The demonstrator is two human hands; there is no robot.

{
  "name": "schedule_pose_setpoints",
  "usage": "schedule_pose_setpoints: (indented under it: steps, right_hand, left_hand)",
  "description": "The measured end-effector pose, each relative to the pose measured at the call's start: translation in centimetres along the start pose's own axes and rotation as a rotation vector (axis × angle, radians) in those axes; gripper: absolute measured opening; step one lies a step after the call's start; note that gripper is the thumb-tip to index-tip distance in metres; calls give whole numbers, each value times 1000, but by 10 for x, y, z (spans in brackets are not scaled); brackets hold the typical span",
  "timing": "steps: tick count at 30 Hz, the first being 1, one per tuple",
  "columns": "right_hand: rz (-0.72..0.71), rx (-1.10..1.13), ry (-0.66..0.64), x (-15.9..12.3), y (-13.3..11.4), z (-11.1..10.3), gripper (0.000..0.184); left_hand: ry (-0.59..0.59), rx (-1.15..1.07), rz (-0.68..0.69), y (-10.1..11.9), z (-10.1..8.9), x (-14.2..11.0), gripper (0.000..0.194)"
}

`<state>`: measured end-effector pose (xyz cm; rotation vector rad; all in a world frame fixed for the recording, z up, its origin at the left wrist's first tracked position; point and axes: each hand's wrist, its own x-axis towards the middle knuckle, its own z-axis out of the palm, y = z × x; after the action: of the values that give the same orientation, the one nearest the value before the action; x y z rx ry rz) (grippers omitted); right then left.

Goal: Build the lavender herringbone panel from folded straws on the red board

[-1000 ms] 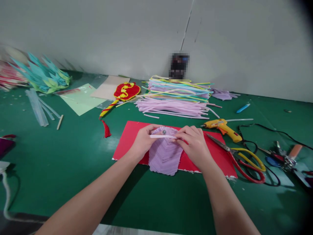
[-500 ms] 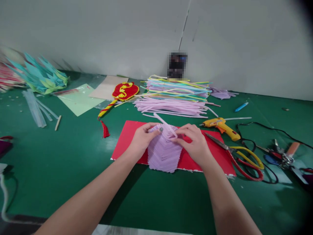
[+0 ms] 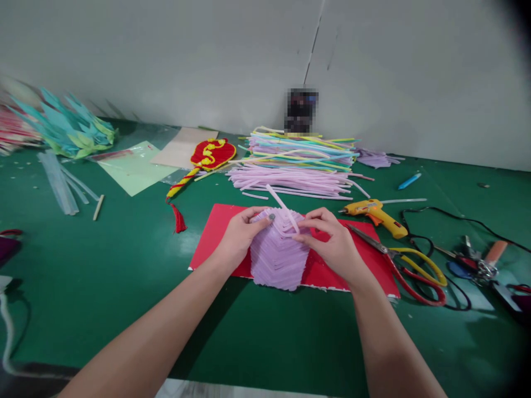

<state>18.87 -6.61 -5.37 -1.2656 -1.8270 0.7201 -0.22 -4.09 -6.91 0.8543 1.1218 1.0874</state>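
A lilac panel (image 3: pixel 279 262) made of pipe cleaners laid in a V pattern rests on a red board (image 3: pixel 334 271). My left hand (image 3: pixel 244 235) is closed on its upper left edge, the thumb lying on top. At the panel's upper right, my right hand (image 3: pixel 329 237) pinches a pale lilac pipe cleaner (image 3: pixel 282 208) between thumb and fingers. One end of this stem slants up and to the left, past the panel's top edge, and a bend shows near my right fingertips.
Bundles of coloured pipe cleaners (image 3: pixel 294 179) lie behind the board. To the right are a yellow glue gun (image 3: pixel 375 213), scissors (image 3: pixel 415 271) and keys (image 3: pixel 483 271). A red and yellow fan (image 3: pixel 212 155), glue sticks (image 3: pixel 60 185) and turquoise paper-like pieces (image 3: pixel 66 124) lie left.
The pipe cleaner was level between both hands; its left end has come free and swung up and away. My left thumb has come down onto the panel.
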Motion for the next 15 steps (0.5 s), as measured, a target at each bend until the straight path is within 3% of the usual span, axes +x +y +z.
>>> schedule_pose_setpoints:
  steps: [4,9,15]
  right_hand:
    - [7,37,-52,-1,-2,-4,17]
    - [-38,93,10,-1,-2,-2,7]
    - [45,286,48,2,3,7,6]
  left_hand:
    - [-36,10,-12,-1,0,0,31]
    - [-76,36,14,-4,-2,-1,33]
    - [-60,-19,15,-5,-2,0,35]
